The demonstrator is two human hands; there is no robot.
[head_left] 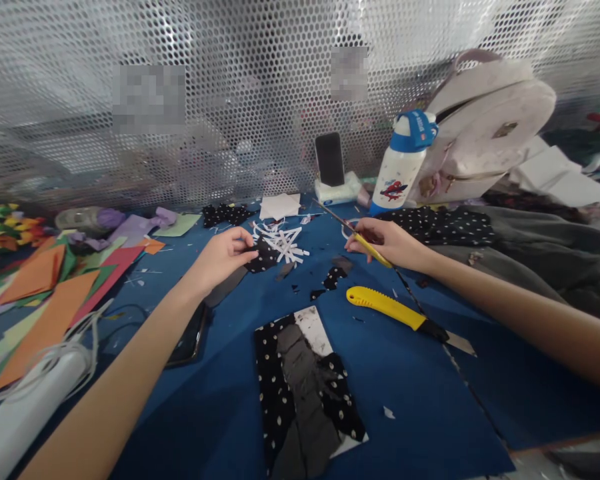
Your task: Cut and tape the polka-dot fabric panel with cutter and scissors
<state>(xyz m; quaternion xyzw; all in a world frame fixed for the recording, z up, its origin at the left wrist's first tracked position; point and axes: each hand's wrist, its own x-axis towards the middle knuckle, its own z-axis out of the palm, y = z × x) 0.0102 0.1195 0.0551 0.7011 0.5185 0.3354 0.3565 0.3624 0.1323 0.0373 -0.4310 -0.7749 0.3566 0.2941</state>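
My left hand (227, 257) pinches a small scrap of black polka-dot fabric (263, 257) between thumb and fingers. In my right hand (385, 243) is a pair of yellow-handled scissors (373, 250), seen nearly edge-on, its thin metal blades pointing up and left. Closer to me lies a white card (314, 330) partly covered with dotted black and plain grey fabric pieces (305, 387). Right of it rests a yellow utility knife (387, 307) with its blade out. Shredded white paper strips (285, 241) and dark fabric scraps (334, 277) are scattered between my hands.
Coloured paper sheets (55, 277) and a white power strip (45, 380) occupy the left side. A phone (187, 340) lies beneath my left forearm. Behind stand another phone (330, 159), a bottle (400, 163) and a pale backpack (485, 127). Dark cloth (530, 247) lies at right.
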